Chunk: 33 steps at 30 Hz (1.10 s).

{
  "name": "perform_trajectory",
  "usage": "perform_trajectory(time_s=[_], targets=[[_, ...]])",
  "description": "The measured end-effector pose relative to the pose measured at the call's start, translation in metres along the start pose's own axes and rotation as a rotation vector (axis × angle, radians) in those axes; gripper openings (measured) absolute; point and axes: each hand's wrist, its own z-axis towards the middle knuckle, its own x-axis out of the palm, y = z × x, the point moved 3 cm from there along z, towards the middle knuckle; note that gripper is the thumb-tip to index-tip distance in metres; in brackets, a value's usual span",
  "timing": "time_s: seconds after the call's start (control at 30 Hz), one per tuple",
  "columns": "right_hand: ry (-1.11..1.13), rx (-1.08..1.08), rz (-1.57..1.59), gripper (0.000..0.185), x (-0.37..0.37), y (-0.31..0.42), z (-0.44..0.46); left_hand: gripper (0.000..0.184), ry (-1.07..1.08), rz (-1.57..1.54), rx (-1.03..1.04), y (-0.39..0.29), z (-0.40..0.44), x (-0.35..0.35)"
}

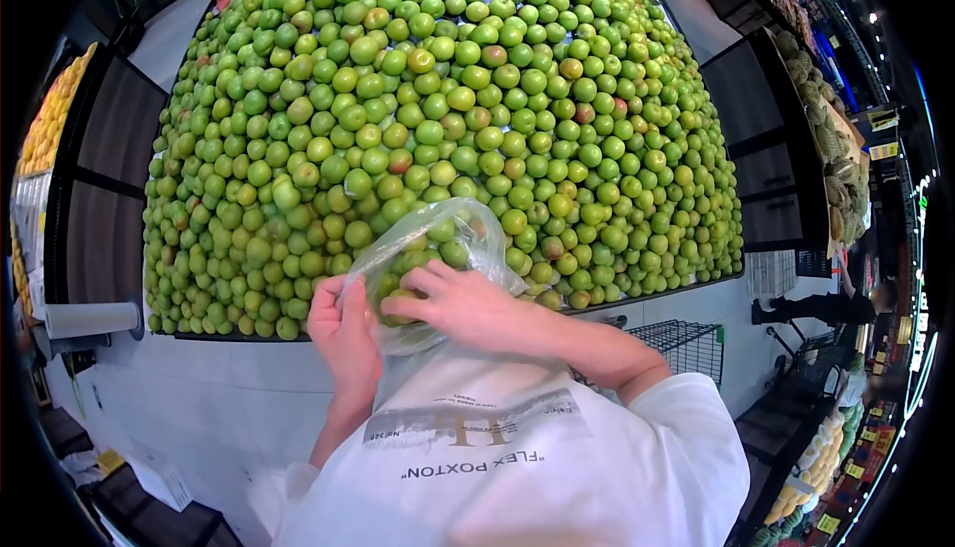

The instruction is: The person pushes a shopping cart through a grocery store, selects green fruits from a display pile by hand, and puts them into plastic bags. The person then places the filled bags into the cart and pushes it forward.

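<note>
A clear plastic bag (pixel 480 224) is held open in front of my chest, with several round green fruits (pixel 453 253) showing in and through it. My left hand (pixel 343 333) pinches the bag's left edge between thumb and fingers. Across the bag's mouth lies my right hand (pixel 453 298), its fingers curled down over green fruit; the fingertips are partly hidden. Just beyond the bag rises a large sloped heap of the same small, round fruit (pixel 428 131), some with a reddish blush.
A dark display edge (pixel 657 294) borders the heap. A roll of plastic bags (pixel 95 319) is at the left. A wire shopping cart (pixel 678 345) stands close on my right. Farther right, a person in dark clothes (pixel 821 306) stands near another cart.
</note>
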Motion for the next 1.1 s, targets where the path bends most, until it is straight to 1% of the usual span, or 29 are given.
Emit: perform_trajectory(time_s=[0.03, 0.07, 0.1, 0.17, 0.23, 0.27, 0.33, 0.4, 0.47, 0.53, 0.6, 0.63, 0.7, 0.73, 0.8, 0.83, 0.93, 1.0, 1.1], targets=[[-0.009, 0.01, -0.094, 0.044, 0.01, 0.001, 0.002, 0.006, 0.018, -0.007, 0.014, -0.001, -0.001, 0.0], [-0.017, 0.014, -0.094, 0.044, 0.014, 0.001, 0.004, 0.006, 0.035, -0.014, 0.03, -0.003, -0.001, 0.001], [-0.038, -0.021, -0.066, 0.043, 0.016, 0.001, 0.005, 0.006, 0.043, -0.01, 0.031, -0.003, 0.0, 0.002], [-0.066, -0.056, -0.041, 0.043, 0.017, -0.001, 0.007, 0.008, -0.055, 0.025, 0.026, -0.004, 0.002, 0.002], [-0.101, -0.073, 0.001, 0.035, 0.011, -0.004, 0.007, 0.008, -0.025, 0.026, 0.016, -0.003, 0.001, -0.004], [-0.102, -0.073, -0.003, 0.035, 0.004, -0.007, 0.007, 0.008, -0.002, 0.024, 0.004, -0.003, 0.001, -0.006], [-0.085, -0.017, 0.16, 0.026, -0.024, -0.023, 0.008, 0.009, -0.012, 0.036, -0.003, -0.005, 0.0, -0.003], [-0.343, -0.009, 0.073, 0.017, -0.064, -0.054, 0.014, 0.009, -0.026, 0.048, -0.011, -0.005, -0.001, -0.004], [-0.534, 0.134, -0.104, 0.019, -0.11, -0.097, 0.023, 0.008, -0.011, 0.034, 0.0, -0.003, -0.001, -0.007], [-0.729, 0.231, -0.319, 0.027, -0.148, -0.154, 0.031, 0.008, -0.009, 0.04, -0.012, -0.003, -0.001, -0.009], [-0.751, 0.362, -0.546, 0.045, -0.175, -0.195, 0.039, 0.008, -0.006, 0.046, -0.021, -0.002, -0.001, -0.01], [-0.755, 0.358, -0.547, 0.045, -0.185, -0.203, 0.045, 0.008, -0.002, 0.059, -0.019, -0.001, -0.001, -0.01], [-0.469, 0.507, -0.588, 0.061, -0.194, -0.219, 0.06, 0.008, 0.0, 0.07, -0.013, -0.002, -0.001, -0.007], [-0.469, 0.504, -0.588, 0.061, -0.198, -0.221, 0.066, 0.008, -0.007, 0.072, -0.023, -0.004, -0.002, -0.006], [-0.225, 0.635, -0.634, 0.068, -0.2, -0.228, 0.079, 0.008, -0.016, 0.074, -0.034, -0.005, -0.002, -0.006], [-0.182, 0.646, -0.669, 0.066, -0.203, -0.227, 0.084, 0.008, -0.01, 0.073, -0.022, -0.006, -0.002, -0.005], [-0.132, 0.65, -0.657, 0.064, -0.211, -0.231, 0.092, 0.008, 0.003, 0.063, -0.016, -0.006, -0.002, -0.004], [-0.146, 0.651, -0.634, 0.063, -0.214, -0.234, 0.093, 0.008, 0.012, 0.053, -0.016, -0.005, -0.002, -0.005], [-0.19, 0.592, -0.601, 0.065, -0.214, -0.24, 0.088, 0.009, 0.028, 0.041, 0.011, -0.003, -0.002, -0.008]])
